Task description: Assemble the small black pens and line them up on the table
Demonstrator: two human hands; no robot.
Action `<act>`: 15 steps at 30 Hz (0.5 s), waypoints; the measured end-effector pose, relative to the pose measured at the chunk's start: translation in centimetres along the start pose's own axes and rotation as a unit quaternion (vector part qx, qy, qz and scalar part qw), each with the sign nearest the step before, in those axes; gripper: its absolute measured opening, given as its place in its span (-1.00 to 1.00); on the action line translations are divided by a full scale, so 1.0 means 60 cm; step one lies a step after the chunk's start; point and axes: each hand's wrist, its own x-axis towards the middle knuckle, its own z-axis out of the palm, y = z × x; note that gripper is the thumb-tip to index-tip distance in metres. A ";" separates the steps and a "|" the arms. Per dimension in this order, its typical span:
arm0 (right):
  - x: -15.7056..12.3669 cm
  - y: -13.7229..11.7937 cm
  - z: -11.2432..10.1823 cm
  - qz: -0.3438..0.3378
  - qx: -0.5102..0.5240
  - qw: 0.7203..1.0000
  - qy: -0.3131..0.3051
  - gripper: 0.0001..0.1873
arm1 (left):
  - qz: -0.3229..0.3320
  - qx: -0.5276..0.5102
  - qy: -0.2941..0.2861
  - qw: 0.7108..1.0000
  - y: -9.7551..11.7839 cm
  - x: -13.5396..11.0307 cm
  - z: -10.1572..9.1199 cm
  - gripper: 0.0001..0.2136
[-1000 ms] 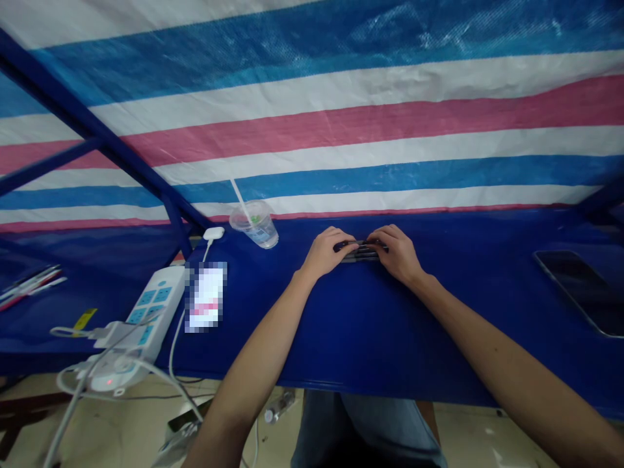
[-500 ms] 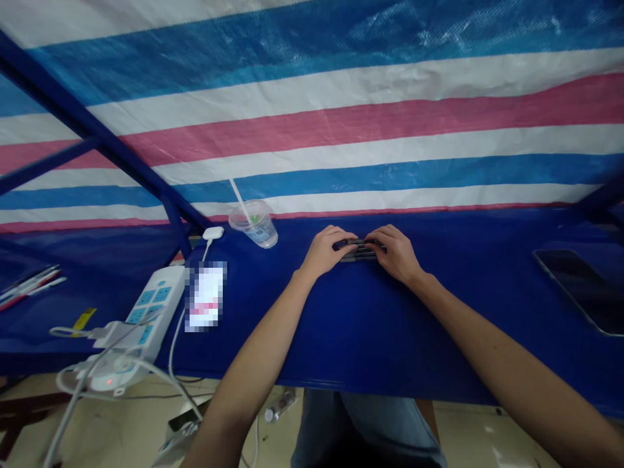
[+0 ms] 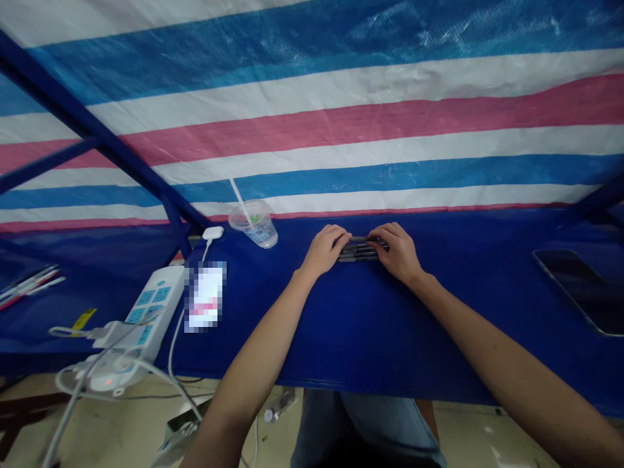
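Several dark pens [image 3: 359, 249] lie side by side on the blue table [image 3: 390, 331], pointing left to right. My left hand [image 3: 325, 249] is closed at their left ends, thumb and fingers pressed against them. Opposite it, my right hand [image 3: 396, 250] curls its thumb and fingers over the right ends, gripping the farthest pen. Both hands hide the tips of the pens, so their exact number cannot be made out.
A clear plastic cup [image 3: 263, 231] with a straw leans left of my hands. Farther left are a blurred-out lit phone [image 3: 205, 299], a power strip [image 3: 151, 312] with cables and loose pens [image 3: 32, 285]. A dark phone [image 3: 585, 289] lies right. Striped sheeting [image 3: 341, 136] hangs behind.
My left thumb and fingers have drawn slightly left and come down around the pens' left ends, leaving more of the pens showing. My right hand has barely shifted.
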 end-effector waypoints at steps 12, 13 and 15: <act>-0.001 0.002 0.000 0.001 -0.006 1.000 -0.006 -0.89 | -0.002 -0.009 0.007 1.000 -0.010 0.000 0.005 -0.88; -0.001 0.002 0.000 -0.001 -0.008 1.000 -0.006 -0.89 | -0.003 -0.013 0.009 1.000 -0.011 0.000 0.006 -0.91; -0.001 0.003 0.000 -0.001 -0.011 1.000 -0.006 -0.89 | -0.004 -0.018 0.010 1.000 -0.013 -0.001 0.007 -0.95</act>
